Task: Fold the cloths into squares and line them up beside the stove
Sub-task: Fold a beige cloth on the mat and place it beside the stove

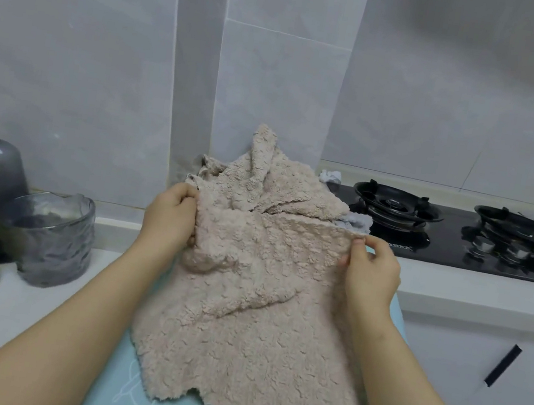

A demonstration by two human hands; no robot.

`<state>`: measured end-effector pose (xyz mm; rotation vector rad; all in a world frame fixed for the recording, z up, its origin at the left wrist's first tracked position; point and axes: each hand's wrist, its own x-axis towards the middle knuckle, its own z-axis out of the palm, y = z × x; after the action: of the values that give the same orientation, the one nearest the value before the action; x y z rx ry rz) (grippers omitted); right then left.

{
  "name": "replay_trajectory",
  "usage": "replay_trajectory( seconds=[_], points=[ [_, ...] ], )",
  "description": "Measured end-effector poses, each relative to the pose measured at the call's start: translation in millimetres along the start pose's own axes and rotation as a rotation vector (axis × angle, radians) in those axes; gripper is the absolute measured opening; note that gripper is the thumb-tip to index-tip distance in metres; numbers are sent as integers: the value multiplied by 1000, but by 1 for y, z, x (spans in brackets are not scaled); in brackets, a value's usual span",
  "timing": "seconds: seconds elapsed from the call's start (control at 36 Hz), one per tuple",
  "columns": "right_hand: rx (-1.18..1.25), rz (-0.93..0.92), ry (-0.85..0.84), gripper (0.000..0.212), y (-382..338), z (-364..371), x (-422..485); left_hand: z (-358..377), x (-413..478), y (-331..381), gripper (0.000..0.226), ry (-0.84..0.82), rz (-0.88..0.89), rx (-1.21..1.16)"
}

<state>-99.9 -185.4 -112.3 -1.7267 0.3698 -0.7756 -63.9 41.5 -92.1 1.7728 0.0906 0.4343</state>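
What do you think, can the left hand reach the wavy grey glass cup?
Probably yes, once it lets go: the left hand grips the fluffy beige cloth, and the wavy grey glass cup stands close by on the white counter, nothing between.

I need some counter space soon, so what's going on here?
A person is working on a beige cloth. The left hand grips its left edge, and the fingers of the right hand pinch its top right corner. The cloth lies spread open and rumpled on a light blue surface, not yet folded into a square. A heap of cloths sits behind it by the wall, just left of the black stove. No folded squares are visible.
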Motion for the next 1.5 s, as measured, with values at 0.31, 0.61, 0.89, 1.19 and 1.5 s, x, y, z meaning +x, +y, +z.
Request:
replay_trajectory(
  seconds=[0.31, 0.61, 0.89, 1.19, 1.5],
  points=[
    [34, 50, 60, 15, 12, 15, 31, 3, 14, -6, 41, -188, 60, 104],
    [79, 92, -1, 13, 13, 8, 38, 2, 23, -20, 26, 71, 281, 427],
    [207, 176, -45, 22, 14, 7, 32, 8, 15, -22, 24, 210, 354, 686],
    [665, 467, -60, 13, 11, 7, 35, 13, 25, -20, 30, 158, 185, 413],
    [651, 484, -239, 38, 18, 10, 37, 24, 23, -26, 50, -103, -134, -283]
  ],
)
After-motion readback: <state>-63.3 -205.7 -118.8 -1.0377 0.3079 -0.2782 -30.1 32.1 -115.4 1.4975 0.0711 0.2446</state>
